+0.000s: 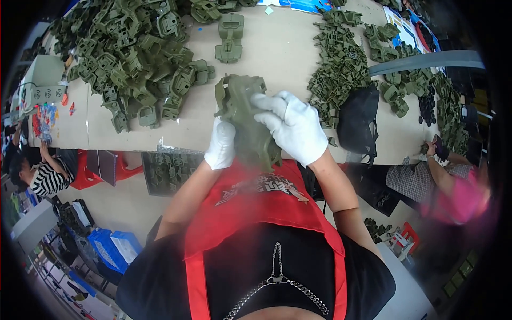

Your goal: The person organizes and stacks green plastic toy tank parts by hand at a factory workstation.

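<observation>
One shell [248, 118] is clamped in the fingers of the left hand [220, 145]. The fingers of the right hand [296, 129] are bent over it; their grip cannot be told. It seems not yet done. Past the fingers, one lone shell [230, 38] is seen; to their left, one heap [140, 61], too many to count, may be left.

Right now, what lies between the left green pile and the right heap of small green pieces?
Head view, mainly: a green piece, a pale scrap and, nearer, a held part with left hand and right hand on it.
</observation>
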Tool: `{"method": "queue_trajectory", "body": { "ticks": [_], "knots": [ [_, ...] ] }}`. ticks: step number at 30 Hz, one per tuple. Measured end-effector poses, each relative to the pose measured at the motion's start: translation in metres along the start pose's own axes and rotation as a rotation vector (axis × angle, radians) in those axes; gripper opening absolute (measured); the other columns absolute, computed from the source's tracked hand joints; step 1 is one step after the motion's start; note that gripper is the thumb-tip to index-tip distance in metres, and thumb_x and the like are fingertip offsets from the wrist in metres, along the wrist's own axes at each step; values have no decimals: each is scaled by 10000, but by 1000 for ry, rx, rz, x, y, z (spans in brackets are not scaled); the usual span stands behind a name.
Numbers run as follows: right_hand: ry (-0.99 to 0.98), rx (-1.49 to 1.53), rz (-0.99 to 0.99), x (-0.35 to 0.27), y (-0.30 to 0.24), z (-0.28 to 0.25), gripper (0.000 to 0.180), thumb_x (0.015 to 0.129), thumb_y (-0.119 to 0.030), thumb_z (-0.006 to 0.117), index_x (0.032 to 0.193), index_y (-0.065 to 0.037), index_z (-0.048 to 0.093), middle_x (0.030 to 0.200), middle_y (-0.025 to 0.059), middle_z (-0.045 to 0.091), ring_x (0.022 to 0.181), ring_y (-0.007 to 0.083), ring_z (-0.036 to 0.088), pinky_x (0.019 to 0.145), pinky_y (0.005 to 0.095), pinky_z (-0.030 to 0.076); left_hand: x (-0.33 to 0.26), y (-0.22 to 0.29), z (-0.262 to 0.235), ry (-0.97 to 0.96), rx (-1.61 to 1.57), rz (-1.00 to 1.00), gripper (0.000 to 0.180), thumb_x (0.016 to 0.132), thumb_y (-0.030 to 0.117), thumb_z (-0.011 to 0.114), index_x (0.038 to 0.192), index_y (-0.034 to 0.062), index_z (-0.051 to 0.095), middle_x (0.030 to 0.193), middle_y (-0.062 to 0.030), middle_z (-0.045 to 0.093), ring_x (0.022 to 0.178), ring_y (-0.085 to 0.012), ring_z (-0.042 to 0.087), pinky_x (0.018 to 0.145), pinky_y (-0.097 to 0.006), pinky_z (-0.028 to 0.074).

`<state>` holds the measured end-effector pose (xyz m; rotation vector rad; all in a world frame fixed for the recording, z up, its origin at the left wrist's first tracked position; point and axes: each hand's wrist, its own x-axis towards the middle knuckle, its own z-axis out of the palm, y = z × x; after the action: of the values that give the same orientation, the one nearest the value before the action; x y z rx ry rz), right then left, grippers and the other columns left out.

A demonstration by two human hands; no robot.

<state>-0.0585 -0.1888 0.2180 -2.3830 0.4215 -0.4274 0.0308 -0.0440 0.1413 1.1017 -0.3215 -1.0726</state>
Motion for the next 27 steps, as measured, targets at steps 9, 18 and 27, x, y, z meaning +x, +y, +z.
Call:
{"method": "queue_trajectory", "body": {
  "ticks": [9,18,27],
  "knots": [
    [37,-50,83,-6,-17,7,262,739,-142,729,998,-126,690,897,94,664,680,272,630,644,346,524,2,10,16,137,-18,72,584,813,337,706,1263,36,485,1103,-78,605,1001,-174,603,871,-325,514],
    [-19,986,526,13,17,13,524,799,-38,676,1304,-15,537,996,22,640,802,78,575,732,214,470,30,28,2,77,-489,104,440,825,175,607,1227,24,508,1072,-94,598,930,-216,604,825,-388,535],
    [43,916,577,-17,-10,16,614,900,-367,635,1325,44,473,1109,136,613,1025,162,578,877,269,467,30,14,11,133,-339,333,421,851,199,582,1220,9,514,1055,-100,584,965,-215,571,886,-376,479]
  ]
}}
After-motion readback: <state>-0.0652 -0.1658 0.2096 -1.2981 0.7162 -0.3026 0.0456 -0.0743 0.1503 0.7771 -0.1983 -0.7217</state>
